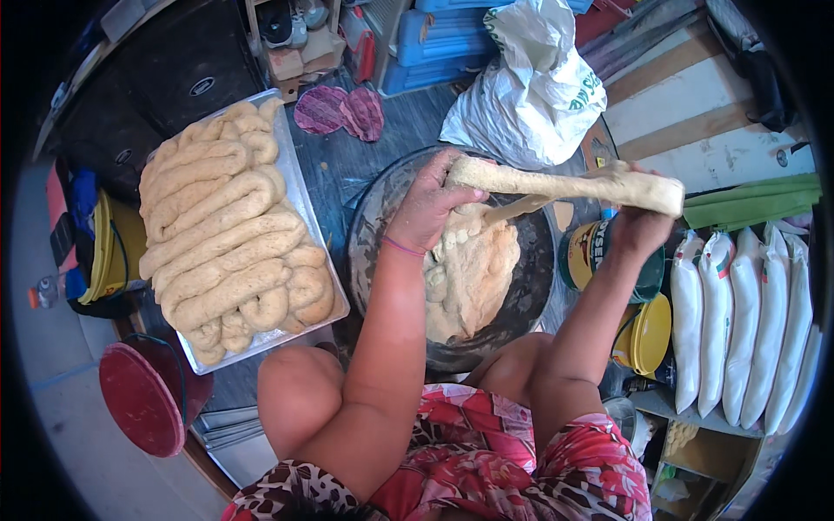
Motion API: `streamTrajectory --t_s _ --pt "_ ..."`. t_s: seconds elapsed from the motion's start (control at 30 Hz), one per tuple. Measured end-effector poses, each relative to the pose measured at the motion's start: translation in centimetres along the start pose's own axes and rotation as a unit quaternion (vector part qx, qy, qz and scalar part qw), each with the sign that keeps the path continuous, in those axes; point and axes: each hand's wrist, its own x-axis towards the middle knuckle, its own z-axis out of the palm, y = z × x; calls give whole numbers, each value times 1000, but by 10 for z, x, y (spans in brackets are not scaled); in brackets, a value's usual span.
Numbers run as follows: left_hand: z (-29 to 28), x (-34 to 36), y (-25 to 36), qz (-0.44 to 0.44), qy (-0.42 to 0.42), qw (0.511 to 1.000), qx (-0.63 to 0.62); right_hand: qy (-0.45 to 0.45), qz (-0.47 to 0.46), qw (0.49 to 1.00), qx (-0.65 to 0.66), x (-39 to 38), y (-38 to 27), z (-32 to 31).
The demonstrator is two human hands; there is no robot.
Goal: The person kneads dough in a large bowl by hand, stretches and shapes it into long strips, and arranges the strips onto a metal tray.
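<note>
Between my two raised hands a long strip of pale dough point(547, 181) is stretched, sagging slightly in the middle. My left hand point(430, 204) is closed around its left end, thumb on the near side. The right end is gripped by my right hand point(645, 217), whose fingers are partly hidden behind the dough. Below the strip, a large lump of dough point(482, 286) lies in a wide dark basin point(543, 300) in front of my knees. To the left, a metal tray point(337, 276) is piled with folded ropes of dough point(221, 221).
A red lidded bucket point(139, 399) stands at the lower left, a yellow bucket point(117, 243) behind it. Right of the basin are a green bucket point(586, 256) and a yellow tub point(651, 334). White filled bags point(743, 321) line the right. A white sack point(534, 95) sits behind the basin.
</note>
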Motion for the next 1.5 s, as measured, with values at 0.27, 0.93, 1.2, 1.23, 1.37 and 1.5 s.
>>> streamTrajectory --t_s 0.27,0.93,1.2,1.23,1.37,1.5 --pt "-1 -3 -3 6 -56 998 3 -60 -274 958 -50 -19 -35 25" --pt "-179 -158 -245 -479 198 602 608 -358 574 421 -604 -359 272 -108" --pt "-194 -137 -214 -379 -28 536 753 -329 703 597 -203 -299 294 -82" --pt "-196 -139 -213 -368 -24 533 761 -287 718 617 -146 -277 286 -80" --pt "-196 -149 -233 -323 264 737 531 -232 652 692 -207 -218 270 -56" --pt "-205 -155 -268 -191 409 775 443 -489 490 663 -283 -203 304 -38"
